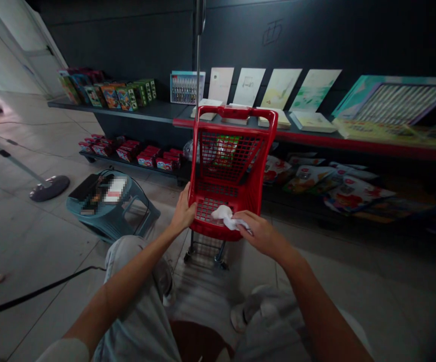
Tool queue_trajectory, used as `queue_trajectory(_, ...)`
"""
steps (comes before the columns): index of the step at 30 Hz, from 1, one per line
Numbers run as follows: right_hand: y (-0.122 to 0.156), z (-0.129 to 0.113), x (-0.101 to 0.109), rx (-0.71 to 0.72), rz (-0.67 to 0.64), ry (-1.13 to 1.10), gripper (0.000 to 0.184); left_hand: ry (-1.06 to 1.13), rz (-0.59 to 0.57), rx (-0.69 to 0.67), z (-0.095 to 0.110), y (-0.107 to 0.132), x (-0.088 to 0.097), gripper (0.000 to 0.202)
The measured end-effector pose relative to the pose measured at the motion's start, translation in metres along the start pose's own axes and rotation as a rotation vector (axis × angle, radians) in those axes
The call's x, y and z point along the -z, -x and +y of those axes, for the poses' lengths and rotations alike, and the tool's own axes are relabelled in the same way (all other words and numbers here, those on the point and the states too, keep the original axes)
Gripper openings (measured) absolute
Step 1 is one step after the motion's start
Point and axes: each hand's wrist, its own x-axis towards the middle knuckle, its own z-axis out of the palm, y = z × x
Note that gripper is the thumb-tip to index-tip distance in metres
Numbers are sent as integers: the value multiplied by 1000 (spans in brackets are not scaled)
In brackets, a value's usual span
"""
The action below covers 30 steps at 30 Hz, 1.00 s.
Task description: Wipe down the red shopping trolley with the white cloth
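A small red plastic shopping cart [254, 188] stands upright before me on its metal wheeled frame, with a grid-patterned basket. My left hand [184, 212] grips the basket's left rim, its thumb on the inner side and the other fingers partly hidden along the outside. At the near right corner of the basket, my right hand [253, 231] is closed on a crumpled white cloth [225, 216]. Part of the cloth hangs over the near edge into the basket, and its other end sticks out under my fingers. Some of the right fingertips are hidden.
A blue-grey plastic stool [108, 221] with blurred items on top stands at left, near a round stand base [50, 187]. Behind the cart runs a dark shelf [153, 111] with boxes, cards and pen sets. Bagged goods [357, 188] fill the lower level. My knees flank the cart.
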Motion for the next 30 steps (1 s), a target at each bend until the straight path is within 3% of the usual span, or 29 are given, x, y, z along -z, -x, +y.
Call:
queue_trajectory(3,-2,-5,-7,8,29,-14,30,-7,37,11,2,0,-2,75)
queue_trajectory(8,-24,-45,-49,164,120,-63,38,-19,99,16,9,4,-8,64)
queue_trajectory(11,-34,-58,-61,210,144,-53,40,-15,87,17,11,3,-9,65)
queue_trajectory(13,-34,-56,-57,190,114,-45,39,-26,77,16,10,2,-8,67)
queue_trajectory(17,-18,-33,-27,59,38,-24,34,-53,59,-13,6,1,-7,69)
queue_trajectory(23,9,-13,3,-87,28,111,24,-86,38,-43,4,2,-9,70)
queue_trajectory(27,2,-24,-11,-81,47,90,30,-91,50,-31,6,3,-13,69)
queue_trajectory(30,-11,-42,-38,43,111,28,38,-92,60,-35,8,3,-14,68)
